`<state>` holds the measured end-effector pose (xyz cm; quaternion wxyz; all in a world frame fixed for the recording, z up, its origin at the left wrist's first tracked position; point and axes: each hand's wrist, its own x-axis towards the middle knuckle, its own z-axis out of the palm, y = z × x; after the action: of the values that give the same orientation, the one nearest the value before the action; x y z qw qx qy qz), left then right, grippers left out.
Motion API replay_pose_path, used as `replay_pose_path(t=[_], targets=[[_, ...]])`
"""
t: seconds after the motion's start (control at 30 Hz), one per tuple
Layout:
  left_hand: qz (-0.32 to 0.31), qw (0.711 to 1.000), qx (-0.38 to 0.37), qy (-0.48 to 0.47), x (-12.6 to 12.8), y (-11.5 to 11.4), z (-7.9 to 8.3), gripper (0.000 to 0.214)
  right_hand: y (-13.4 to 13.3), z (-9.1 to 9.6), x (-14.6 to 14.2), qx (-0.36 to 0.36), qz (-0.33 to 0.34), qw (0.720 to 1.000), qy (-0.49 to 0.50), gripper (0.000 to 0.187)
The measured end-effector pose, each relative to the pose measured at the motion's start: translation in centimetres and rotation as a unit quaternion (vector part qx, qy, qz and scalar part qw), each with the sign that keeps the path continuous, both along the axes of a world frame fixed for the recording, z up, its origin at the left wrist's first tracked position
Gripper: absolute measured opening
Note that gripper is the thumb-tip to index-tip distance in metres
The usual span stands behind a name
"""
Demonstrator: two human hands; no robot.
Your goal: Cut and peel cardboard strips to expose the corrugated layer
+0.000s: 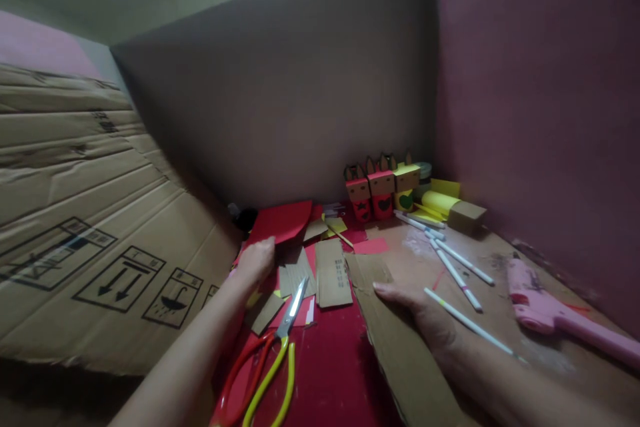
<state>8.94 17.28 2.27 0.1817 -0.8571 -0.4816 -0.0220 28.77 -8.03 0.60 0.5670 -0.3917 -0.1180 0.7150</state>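
My left hand (257, 260) is closed at the near edge of a red sheet of paper (283, 221), which it appears to grip; its fingertips are hidden. In my right hand (430, 317) is a long strip of cardboard (400, 347), with the thumb on top and the other fingers out of sight beneath. Between the hands lie a small cardboard rectangle (334, 273) with print on it and a greyish cardboard piece (296, 272). Scissors (287, 327) with one red and one yellow handle rest nearer me, blades pointing away.
Several small paper figures with cardboard heads (383, 193) stand at the back. White marker pens (455, 273) and a pink glue gun (540, 307) lie on the right. A large cardboard sheet (100, 213) leans on the left. Rolled yellow paper (440, 203) sits by the wall.
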Motion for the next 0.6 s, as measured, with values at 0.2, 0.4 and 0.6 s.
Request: replay_pose_path(t=[0.2,0.4,0.6], targets=[[0.119,0.987,0.081,-0.071,-2.0,2.2,4.2,0.039,0.3,-0.5,0.2,0.003,0.0,1.0,0.012,0.022],[0.155,0.973,0.131,-0.109,-2.3,2.1,5.6,0.038,0.5,-0.7,0.1,-0.009,-0.02,1.0,0.012,0.02],[0.122,0.978,0.137,-0.1,-1.8,1.0,5.4,0.038,0.2,0.0,0.3,-0.023,0.02,0.999,0.011,0.023]])
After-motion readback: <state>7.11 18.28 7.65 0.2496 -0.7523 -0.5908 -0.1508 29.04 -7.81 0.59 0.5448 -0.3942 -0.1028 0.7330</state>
